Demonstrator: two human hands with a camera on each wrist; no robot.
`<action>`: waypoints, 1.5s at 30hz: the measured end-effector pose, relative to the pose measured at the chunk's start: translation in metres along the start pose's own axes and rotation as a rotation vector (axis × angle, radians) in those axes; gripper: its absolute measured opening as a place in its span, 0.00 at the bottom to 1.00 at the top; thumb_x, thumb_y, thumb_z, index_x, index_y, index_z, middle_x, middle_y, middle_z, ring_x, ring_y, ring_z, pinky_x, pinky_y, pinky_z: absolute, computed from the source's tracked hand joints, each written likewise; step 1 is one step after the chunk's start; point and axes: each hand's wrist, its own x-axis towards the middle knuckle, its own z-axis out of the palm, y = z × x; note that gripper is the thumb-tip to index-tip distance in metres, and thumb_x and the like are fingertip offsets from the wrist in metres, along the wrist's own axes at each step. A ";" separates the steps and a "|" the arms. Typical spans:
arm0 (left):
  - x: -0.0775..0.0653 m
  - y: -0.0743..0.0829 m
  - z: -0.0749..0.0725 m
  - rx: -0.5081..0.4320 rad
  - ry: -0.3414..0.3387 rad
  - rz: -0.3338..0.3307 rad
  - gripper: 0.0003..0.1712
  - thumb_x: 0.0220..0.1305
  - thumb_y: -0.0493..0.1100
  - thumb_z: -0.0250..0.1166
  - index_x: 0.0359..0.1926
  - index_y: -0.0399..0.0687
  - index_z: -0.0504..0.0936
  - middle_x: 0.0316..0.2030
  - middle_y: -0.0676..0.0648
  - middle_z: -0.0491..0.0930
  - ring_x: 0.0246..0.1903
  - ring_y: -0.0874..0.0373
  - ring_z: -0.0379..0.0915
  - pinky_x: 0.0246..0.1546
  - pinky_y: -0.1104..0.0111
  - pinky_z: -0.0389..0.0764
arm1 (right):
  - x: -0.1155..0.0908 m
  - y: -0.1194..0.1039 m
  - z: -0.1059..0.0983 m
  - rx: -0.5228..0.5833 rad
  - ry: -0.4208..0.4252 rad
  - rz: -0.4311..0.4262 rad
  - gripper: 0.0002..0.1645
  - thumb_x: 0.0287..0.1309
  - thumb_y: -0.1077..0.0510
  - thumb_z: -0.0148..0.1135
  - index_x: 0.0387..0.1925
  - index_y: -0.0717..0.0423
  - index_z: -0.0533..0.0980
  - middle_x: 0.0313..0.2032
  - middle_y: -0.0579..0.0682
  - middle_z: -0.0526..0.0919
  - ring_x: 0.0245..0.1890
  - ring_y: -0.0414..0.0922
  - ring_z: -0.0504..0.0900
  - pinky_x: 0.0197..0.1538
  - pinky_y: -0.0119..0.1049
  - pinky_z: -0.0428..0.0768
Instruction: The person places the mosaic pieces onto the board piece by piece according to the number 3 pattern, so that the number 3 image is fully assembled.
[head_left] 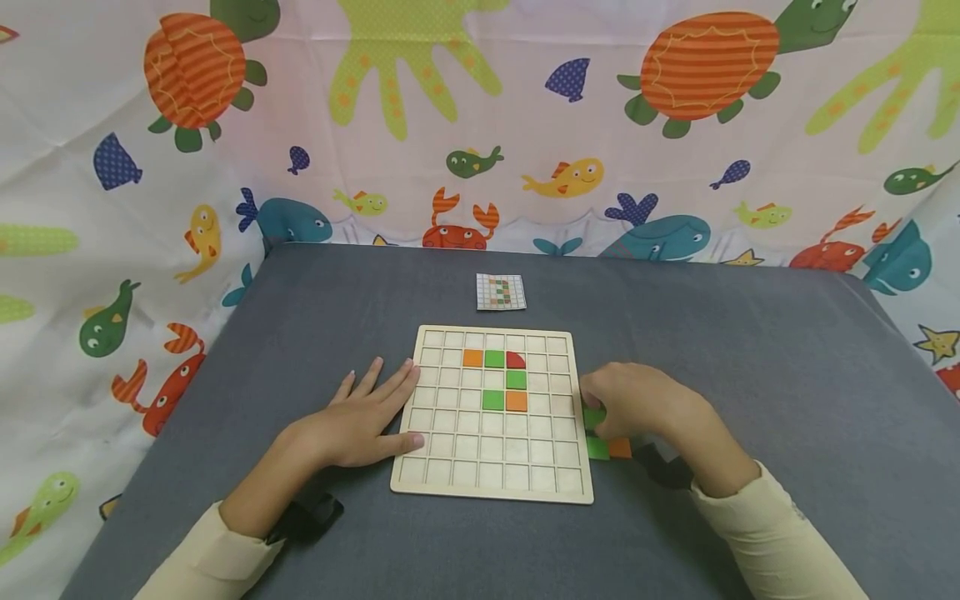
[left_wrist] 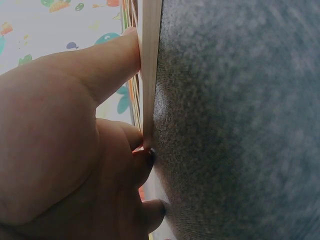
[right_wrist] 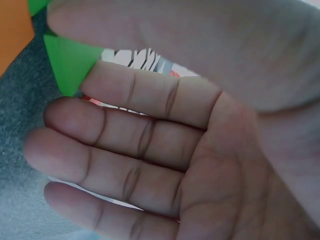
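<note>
A wooden grid board (head_left: 491,497) lies on the grey table. In its upper middle squares sit an orange tile (head_left: 472,358), a red rounded-corner tile (head_left: 515,360) and several others, green and orange. My left hand (head_left: 345,429) rests at the board's left edge, fingers spread straight; the left wrist view shows its thumb (left_wrist: 117,57) against the wooden rim. Just beyond the right edge, my right hand (head_left: 637,400) pinches a green tile (right_wrist: 70,62) between thumb and index finger. The other fingers extend below it in the right wrist view.
Beside the right hand lie another green tile (head_left: 597,448) and an orange tile (head_left: 619,448), partly covered. A small pattern card (head_left: 501,292) lies behind the board. A curtain (head_left: 525,133) printed with sea animals surrounds the table's back and sides. Dark wrist devices (head_left: 307,517) show under the wrists.
</note>
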 end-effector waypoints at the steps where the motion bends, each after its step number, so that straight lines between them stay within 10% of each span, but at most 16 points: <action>1: 0.001 -0.002 0.001 0.003 0.000 -0.005 0.57 0.66 0.72 0.56 0.81 0.48 0.41 0.79 0.45 0.38 0.75 0.35 0.23 0.67 0.34 0.30 | -0.001 -0.001 0.000 0.004 -0.003 -0.003 0.19 0.45 0.69 0.71 0.19 0.53 0.66 0.21 0.42 0.54 0.21 0.39 0.55 0.26 0.35 0.54; 26: -0.001 0.003 -0.001 0.032 -0.005 -0.025 0.56 0.67 0.71 0.57 0.81 0.47 0.43 0.79 0.45 0.39 0.76 0.35 0.25 0.67 0.35 0.32 | -0.004 -0.024 0.004 0.025 0.012 -0.125 0.20 0.43 0.65 0.78 0.21 0.48 0.71 0.19 0.38 0.70 0.20 0.36 0.67 0.26 0.33 0.66; 45: 0.001 0.001 0.001 0.023 -0.013 -0.035 0.58 0.66 0.73 0.56 0.81 0.48 0.41 0.79 0.46 0.38 0.76 0.37 0.23 0.68 0.36 0.31 | 0.004 -0.036 0.016 -0.049 0.109 -0.210 0.26 0.37 0.68 0.76 0.16 0.47 0.63 0.19 0.38 0.58 0.21 0.35 0.56 0.26 0.31 0.58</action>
